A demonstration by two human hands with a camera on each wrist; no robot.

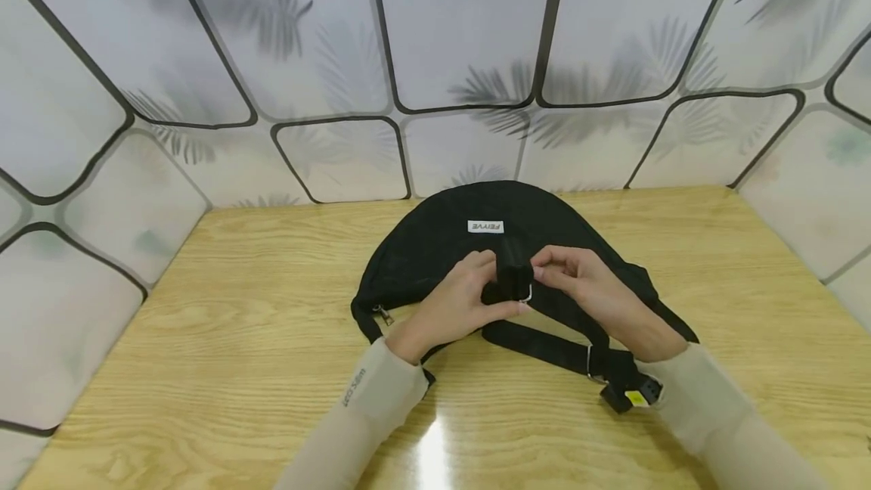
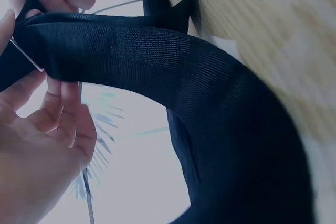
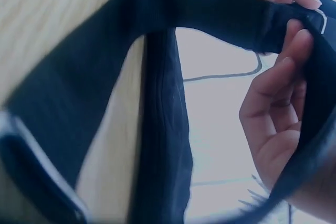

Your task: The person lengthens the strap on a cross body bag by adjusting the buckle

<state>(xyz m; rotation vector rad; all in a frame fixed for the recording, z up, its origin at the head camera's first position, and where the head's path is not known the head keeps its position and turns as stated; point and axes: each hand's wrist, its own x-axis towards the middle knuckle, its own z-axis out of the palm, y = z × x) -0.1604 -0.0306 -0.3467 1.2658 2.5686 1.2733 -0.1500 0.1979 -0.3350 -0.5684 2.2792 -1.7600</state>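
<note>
A black half-moon waist bag (image 1: 435, 248) with a white label (image 1: 485, 227) lies on the table. Above its near side both hands hold a raised part of its black webbing strap (image 2: 121, 51) at a metal slider (image 3: 324, 22). My left hand (image 1: 459, 297) grips the strap beside the slider, its thumb at the metal and its fingers underneath in the left wrist view. From the other side, my right hand (image 1: 592, 289) pinches the strap between thumb and curled fingers. The webbing loops down from the hands, partly covering the right palm in the right wrist view.
The wood-grain table (image 1: 238, 361) ends at a patterned cloth backdrop (image 1: 463, 29) behind and at both sides. A zipper pull (image 1: 386, 316) sits at the bag's left corner. Another metal slider (image 1: 590, 361) is on the strap near the right cuff, beside a yellow label (image 1: 636, 398).
</note>
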